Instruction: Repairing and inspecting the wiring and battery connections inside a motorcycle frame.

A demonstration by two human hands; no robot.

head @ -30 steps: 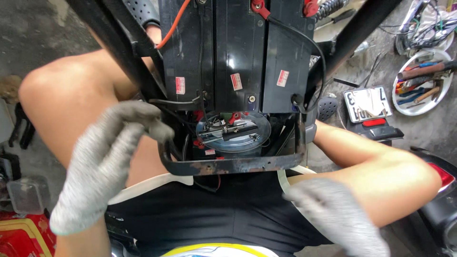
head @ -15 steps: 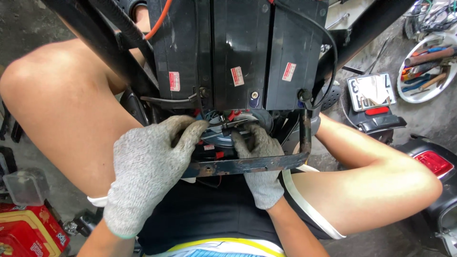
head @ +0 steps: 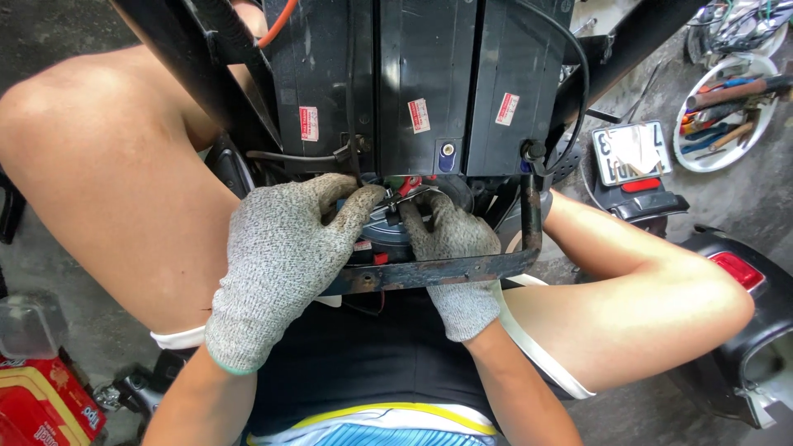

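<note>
Grey-gloved hands, left hand and right hand, flank the red connector.

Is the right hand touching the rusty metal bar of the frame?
Touching. The head view shows the right hand reaching over the rusty bar, its gloved palm lying against the bar with no gap visible.

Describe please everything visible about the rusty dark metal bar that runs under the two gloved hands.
The rusty dark metal bar is a flat strip, lying almost level with a slight rise to the right, where it bends up into a post. Its paint is worn and brown with rust. The right hand in a grey knit glove reaches over it, and the left hand covers its left end.
</note>
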